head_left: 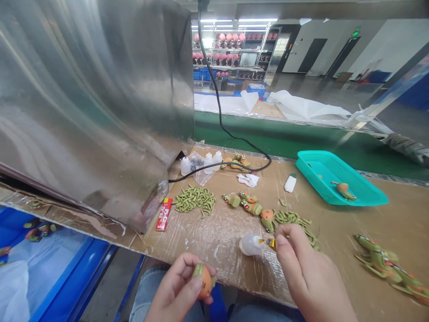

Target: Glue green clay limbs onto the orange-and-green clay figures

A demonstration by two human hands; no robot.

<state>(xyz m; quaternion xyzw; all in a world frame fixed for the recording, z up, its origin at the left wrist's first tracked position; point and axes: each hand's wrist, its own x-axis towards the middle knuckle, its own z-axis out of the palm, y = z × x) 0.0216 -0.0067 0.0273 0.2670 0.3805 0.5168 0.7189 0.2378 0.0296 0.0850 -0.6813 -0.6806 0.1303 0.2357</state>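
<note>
Left hand (179, 286) pinches a small orange toy piece (205, 281) with a green part on it, held low at the near edge of the worktop (335, 223). Right hand (303, 268) grips the yellow nozzle of a small clear glue bottle (250, 244) lying on its side on the cardboard-covered worktop, just right of the toy piece. Loose green parts (195, 198) piled further back, near a red tube (164, 214). Painted toy figures (250, 205) lie mid-worktop, more at right edge (385, 264). Teal basket (362, 188) back right holds one figure. Black cable (231, 134) runs past the metal housing (94, 98).
</note>
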